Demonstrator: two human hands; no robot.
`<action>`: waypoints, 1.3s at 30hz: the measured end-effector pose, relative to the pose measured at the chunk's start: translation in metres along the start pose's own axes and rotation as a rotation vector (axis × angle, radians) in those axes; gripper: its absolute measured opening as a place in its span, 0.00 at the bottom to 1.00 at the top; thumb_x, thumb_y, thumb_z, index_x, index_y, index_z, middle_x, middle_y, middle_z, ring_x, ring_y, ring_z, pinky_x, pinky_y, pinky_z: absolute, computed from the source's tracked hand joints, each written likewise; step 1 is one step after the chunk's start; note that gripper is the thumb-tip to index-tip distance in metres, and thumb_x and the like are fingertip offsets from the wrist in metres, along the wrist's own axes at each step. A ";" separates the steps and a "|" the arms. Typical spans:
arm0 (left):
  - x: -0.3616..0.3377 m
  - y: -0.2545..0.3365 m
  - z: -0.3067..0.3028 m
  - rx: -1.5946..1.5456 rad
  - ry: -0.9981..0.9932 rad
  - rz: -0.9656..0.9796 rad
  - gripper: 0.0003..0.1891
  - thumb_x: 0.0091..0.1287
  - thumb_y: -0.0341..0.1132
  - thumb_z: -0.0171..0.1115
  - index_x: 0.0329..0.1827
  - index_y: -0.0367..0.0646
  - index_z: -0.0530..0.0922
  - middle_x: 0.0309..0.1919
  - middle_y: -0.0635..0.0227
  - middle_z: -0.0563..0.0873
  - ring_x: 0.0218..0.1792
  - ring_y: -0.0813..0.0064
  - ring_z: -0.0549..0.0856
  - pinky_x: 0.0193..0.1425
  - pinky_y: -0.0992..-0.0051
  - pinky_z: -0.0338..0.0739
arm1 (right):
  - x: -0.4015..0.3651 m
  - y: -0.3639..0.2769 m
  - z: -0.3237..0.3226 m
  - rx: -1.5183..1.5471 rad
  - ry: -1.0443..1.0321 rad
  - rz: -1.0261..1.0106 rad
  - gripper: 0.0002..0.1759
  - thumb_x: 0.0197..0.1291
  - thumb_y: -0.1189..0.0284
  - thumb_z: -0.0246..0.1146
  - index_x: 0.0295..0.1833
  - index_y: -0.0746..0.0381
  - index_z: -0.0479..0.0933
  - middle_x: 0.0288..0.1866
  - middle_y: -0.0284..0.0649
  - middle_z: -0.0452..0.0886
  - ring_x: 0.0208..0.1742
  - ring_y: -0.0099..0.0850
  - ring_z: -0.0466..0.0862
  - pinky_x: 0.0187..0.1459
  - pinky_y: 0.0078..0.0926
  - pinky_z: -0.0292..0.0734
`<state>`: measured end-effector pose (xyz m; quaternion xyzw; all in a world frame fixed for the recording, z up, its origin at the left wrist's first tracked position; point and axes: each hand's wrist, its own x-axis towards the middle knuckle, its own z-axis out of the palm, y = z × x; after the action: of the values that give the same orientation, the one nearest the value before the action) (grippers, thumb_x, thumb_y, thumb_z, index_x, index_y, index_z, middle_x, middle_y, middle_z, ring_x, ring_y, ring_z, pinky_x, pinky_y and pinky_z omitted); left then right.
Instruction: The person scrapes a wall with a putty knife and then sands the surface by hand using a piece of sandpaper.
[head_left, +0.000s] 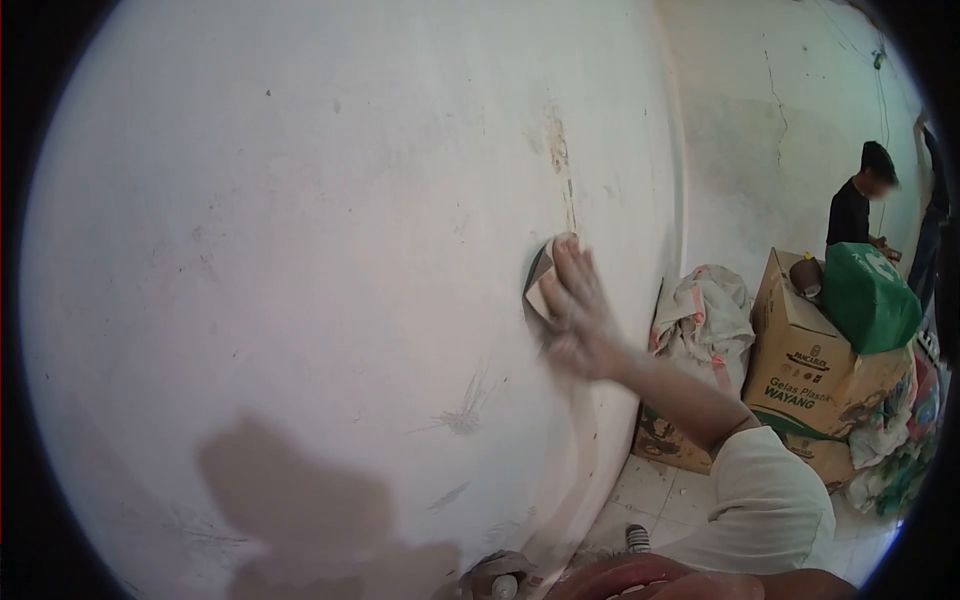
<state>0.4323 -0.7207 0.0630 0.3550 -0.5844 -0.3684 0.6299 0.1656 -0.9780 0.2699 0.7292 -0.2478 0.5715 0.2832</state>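
My right hand [580, 315] is pressed against the white wall [330, 250], a little blurred by motion. Under its fingers is a folded piece of sandpaper [540, 282], pale on one face and dark on the other, flat to the plaster. Just above the hand, a brown stained crack [560, 150] runs down the wall. Scratch marks [462, 412] show lower on the surface, with small dark specks scattered around. My left hand is not visible.
At right, a pale cloth sack [705, 320] leans beside a large cardboard box [800, 350] topped by a green bag [872, 298]. Bundled plastic bags lie beyond. Another person [852, 210] in dark clothing is at the far right. A small greyish object [497, 575] shows at the bottom edge.
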 end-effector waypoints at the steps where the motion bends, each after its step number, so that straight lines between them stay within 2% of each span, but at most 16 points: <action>1: 0.001 -0.001 -0.001 0.002 -0.002 -0.003 0.09 0.59 0.31 0.71 0.31 0.37 0.79 0.23 0.65 0.81 0.25 0.73 0.80 0.34 0.73 0.76 | -0.006 0.010 -0.001 -0.068 -0.036 -0.099 0.31 0.75 0.61 0.40 0.76 0.68 0.54 0.81 0.53 0.46 0.82 0.47 0.44 0.77 0.50 0.35; 2: 0.001 -0.002 -0.001 0.003 0.000 -0.007 0.09 0.59 0.31 0.70 0.31 0.37 0.79 0.23 0.65 0.81 0.25 0.73 0.80 0.34 0.73 0.76 | 0.001 0.043 -0.001 0.063 -0.007 0.218 0.31 0.72 0.65 0.45 0.76 0.67 0.54 0.82 0.51 0.45 0.82 0.47 0.41 0.77 0.49 0.33; 4: -0.002 -0.001 -0.002 0.006 -0.006 -0.021 0.08 0.59 0.31 0.70 0.31 0.37 0.79 0.23 0.65 0.81 0.26 0.73 0.80 0.35 0.73 0.76 | 0.027 0.059 -0.011 0.443 0.143 0.676 0.36 0.74 0.55 0.41 0.77 0.68 0.51 0.82 0.52 0.44 0.82 0.47 0.44 0.78 0.43 0.37; 6: 0.000 -0.002 0.001 0.008 -0.009 -0.031 0.08 0.60 0.31 0.70 0.32 0.37 0.79 0.23 0.65 0.82 0.26 0.74 0.80 0.35 0.73 0.76 | 0.022 0.002 0.003 0.287 0.138 0.447 0.31 0.74 0.62 0.43 0.76 0.65 0.55 0.80 0.52 0.50 0.82 0.46 0.43 0.77 0.50 0.36; 7: 0.000 -0.001 0.002 0.009 -0.009 -0.041 0.08 0.60 0.31 0.70 0.32 0.37 0.79 0.24 0.65 0.82 0.26 0.74 0.80 0.35 0.73 0.76 | 0.008 -0.029 -0.006 0.037 0.021 0.114 0.31 0.73 0.61 0.44 0.77 0.63 0.56 0.80 0.51 0.52 0.82 0.45 0.46 0.77 0.49 0.36; 10: 0.002 -0.003 0.006 0.014 -0.004 -0.046 0.08 0.60 0.30 0.70 0.32 0.37 0.79 0.24 0.65 0.82 0.27 0.74 0.80 0.36 0.73 0.76 | -0.002 0.029 -0.009 -0.189 -0.035 -0.162 0.30 0.74 0.60 0.46 0.76 0.63 0.57 0.79 0.54 0.52 0.80 0.48 0.52 0.75 0.50 0.47; 11: 0.002 -0.002 0.007 0.015 -0.003 -0.048 0.08 0.60 0.30 0.70 0.32 0.37 0.79 0.24 0.65 0.82 0.27 0.74 0.80 0.36 0.73 0.76 | 0.011 0.057 -0.013 0.028 -0.026 0.296 0.30 0.74 0.61 0.45 0.75 0.65 0.57 0.78 0.57 0.53 0.79 0.50 0.54 0.75 0.47 0.50; 14: -0.001 0.002 0.009 0.029 -0.002 -0.064 0.07 0.60 0.30 0.69 0.32 0.37 0.79 0.25 0.65 0.82 0.28 0.75 0.81 0.37 0.73 0.76 | 0.018 0.026 0.001 0.225 0.161 0.535 0.35 0.70 0.59 0.52 0.75 0.66 0.56 0.80 0.56 0.49 0.81 0.48 0.49 0.76 0.45 0.47; 16: -0.001 0.005 0.011 0.036 -0.002 -0.075 0.07 0.61 0.30 0.69 0.33 0.37 0.79 0.25 0.65 0.83 0.28 0.75 0.81 0.37 0.73 0.76 | -0.008 -0.039 -0.013 0.166 -0.087 -0.071 0.39 0.66 0.57 0.58 0.77 0.63 0.55 0.81 0.54 0.46 0.82 0.46 0.44 0.77 0.52 0.39; 18: -0.002 0.004 0.011 0.044 -0.004 -0.073 0.07 0.61 0.30 0.69 0.33 0.37 0.79 0.25 0.65 0.83 0.28 0.75 0.81 0.38 0.73 0.77 | -0.005 -0.015 -0.022 -0.120 -0.169 -0.323 0.40 0.66 0.56 0.57 0.77 0.63 0.54 0.81 0.53 0.48 0.82 0.48 0.45 0.77 0.51 0.39; 20: -0.005 0.004 0.010 0.048 0.001 -0.077 0.07 0.61 0.29 0.69 0.33 0.37 0.80 0.25 0.65 0.83 0.29 0.76 0.81 0.38 0.73 0.77 | -0.003 0.056 -0.014 0.013 -0.080 0.326 0.39 0.68 0.55 0.56 0.77 0.64 0.54 0.80 0.53 0.50 0.81 0.49 0.47 0.76 0.52 0.42; 22: -0.012 0.008 0.009 0.041 -0.002 -0.091 0.06 0.61 0.29 0.69 0.33 0.36 0.80 0.26 0.65 0.83 0.29 0.76 0.81 0.39 0.73 0.77 | 0.012 0.083 -0.022 0.122 0.097 0.491 0.37 0.69 0.56 0.56 0.75 0.65 0.57 0.77 0.54 0.58 0.78 0.49 0.56 0.74 0.48 0.51; 28: -0.019 0.017 0.012 0.099 -0.007 -0.075 0.06 0.62 0.29 0.68 0.34 0.36 0.80 0.27 0.65 0.84 0.31 0.77 0.81 0.40 0.73 0.77 | 0.055 0.062 -0.033 0.158 0.192 0.674 0.32 0.69 0.58 0.57 0.72 0.66 0.65 0.68 0.54 0.67 0.69 0.49 0.69 0.70 0.40 0.62; 32: -0.026 0.015 0.010 0.134 0.023 -0.093 0.05 0.62 0.28 0.68 0.34 0.36 0.80 0.27 0.65 0.84 0.31 0.77 0.81 0.41 0.73 0.77 | 0.035 0.070 -0.018 -0.072 0.211 0.343 0.27 0.70 0.68 0.55 0.71 0.65 0.65 0.72 0.56 0.65 0.75 0.50 0.63 0.71 0.42 0.61; 35: -0.027 0.015 0.011 0.158 0.059 -0.130 0.05 0.62 0.28 0.68 0.35 0.36 0.80 0.28 0.65 0.85 0.32 0.78 0.81 0.42 0.73 0.77 | 0.021 0.036 -0.028 -0.359 0.039 0.211 0.27 0.67 0.75 0.57 0.72 0.63 0.66 0.73 0.55 0.66 0.76 0.49 0.61 0.73 0.43 0.58; 39: -0.017 0.020 0.027 0.218 0.087 -0.167 0.05 0.63 0.28 0.68 0.35 0.36 0.80 0.28 0.65 0.85 0.33 0.78 0.81 0.42 0.73 0.77 | 0.007 0.049 -0.033 -0.029 0.089 0.074 0.30 0.61 0.81 0.61 0.70 0.66 0.67 0.71 0.54 0.68 0.74 0.48 0.66 0.73 0.46 0.60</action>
<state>0.4052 -0.6970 0.0745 0.4842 -0.5616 -0.3380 0.5796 0.1114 -0.9905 0.2891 0.6892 -0.2700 0.6099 0.2833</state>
